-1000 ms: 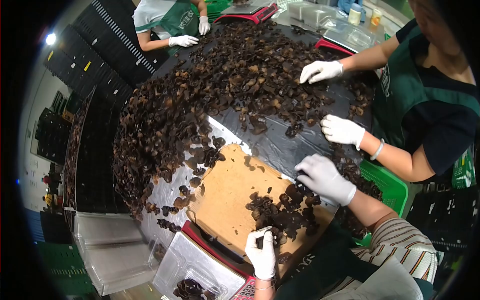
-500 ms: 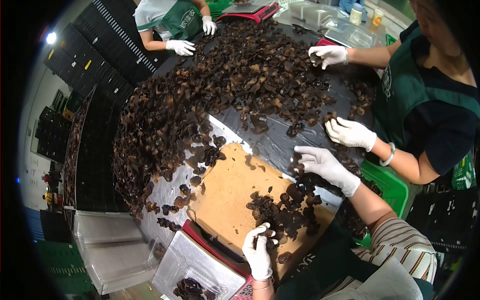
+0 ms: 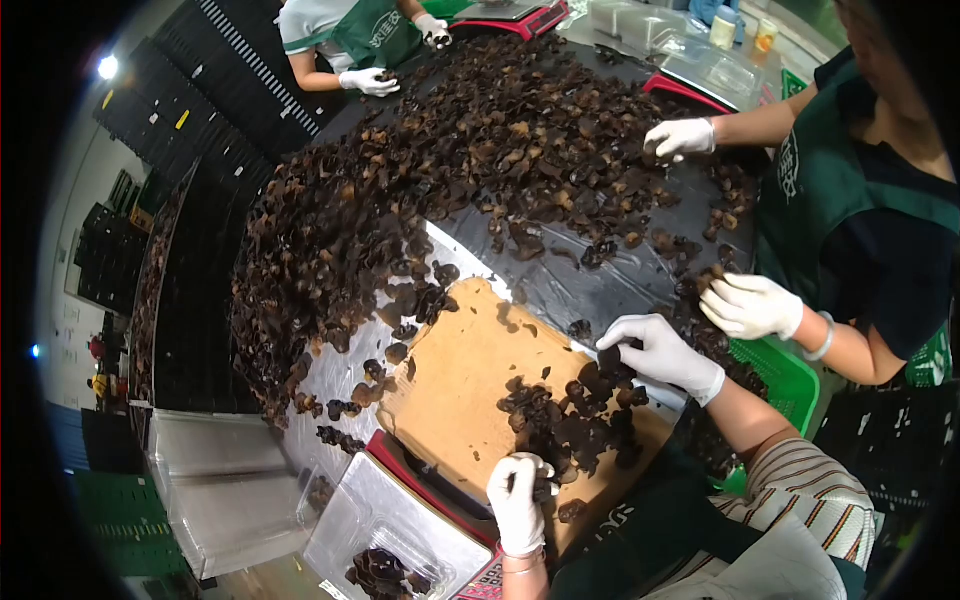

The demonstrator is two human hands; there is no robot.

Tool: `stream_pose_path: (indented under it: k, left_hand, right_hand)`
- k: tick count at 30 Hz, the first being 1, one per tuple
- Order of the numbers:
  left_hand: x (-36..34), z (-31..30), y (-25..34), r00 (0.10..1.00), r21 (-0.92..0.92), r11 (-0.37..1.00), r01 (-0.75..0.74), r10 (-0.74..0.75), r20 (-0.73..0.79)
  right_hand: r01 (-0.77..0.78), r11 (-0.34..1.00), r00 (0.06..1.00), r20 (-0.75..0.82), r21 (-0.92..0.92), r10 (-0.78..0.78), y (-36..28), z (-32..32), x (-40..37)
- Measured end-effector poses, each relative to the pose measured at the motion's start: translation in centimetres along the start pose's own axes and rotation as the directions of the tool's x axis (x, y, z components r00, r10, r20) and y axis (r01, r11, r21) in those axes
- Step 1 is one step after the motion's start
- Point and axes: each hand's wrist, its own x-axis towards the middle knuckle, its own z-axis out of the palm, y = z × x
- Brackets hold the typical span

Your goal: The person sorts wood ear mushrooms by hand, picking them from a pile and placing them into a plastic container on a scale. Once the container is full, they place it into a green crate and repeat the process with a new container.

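My left hand (image 3: 518, 505), in a white glove, is closed with thumb and fingers round a dark piece of wood ear mushroom (image 3: 545, 488), mostly hidden by the fingers. My right hand (image 3: 665, 358), also gloved, curls its fingers on another dark wood ear piece (image 3: 610, 357) above the edge of the cardboard (image 3: 455, 365). Between my hands, a small heap of wood ear mushrooms (image 3: 580, 425) lies on the cardboard. Left of my left hand is a scale (image 3: 345, 520) bearing a clear plastic tray with some mushrooms (image 3: 385, 572) in it.
A large pile of wood ears (image 3: 440, 150) covers the table's far side. Opposite, a co-worker's gloved hands (image 3: 370, 82) touch the pile; another's hands (image 3: 755, 305) hold pieces at right. Stacked clear trays (image 3: 215, 490) stand at lower left, a green basket (image 3: 785, 385) at right.
My right hand has shifted right and down, its fingers now curled round a piece. My left fingers have drawn closer together. The right-hand co-worker's lower hand has moved right with a piece.
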Motion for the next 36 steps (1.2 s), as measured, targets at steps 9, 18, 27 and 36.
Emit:
stream_pose_path:
  k: [9,18,27,36]
  left_hand:
    - [0.0,4.1,0.3,0.988,0.181,0.983,0.014,-0.041,0.150]
    - [0.2,1.3,-0.7,0.999,0.269,0.963,-0.033,0.031,0.010]
    - [0.1,2.0,-0.9,0.998,0.265,0.962,-0.062,0.062,0.009]
    - [-0.1,2.7,0.3,0.984,0.044,0.992,0.121,-0.126,0.128]
  right_hand:
    - [0.349,0.934,0.925,0.129,0.084,-0.357,-3.1,3.9,-2.1]
    - [0.243,0.720,0.968,0.114,-0.650,-0.224,0.3,0.7,-2.4]
    - [0.085,0.930,0.974,-0.168,-0.359,-0.154,1.2,0.0,-2.1]
    - [0.078,0.977,0.986,0.133,0.199,-0.105,-2.4,3.3,-2.8]
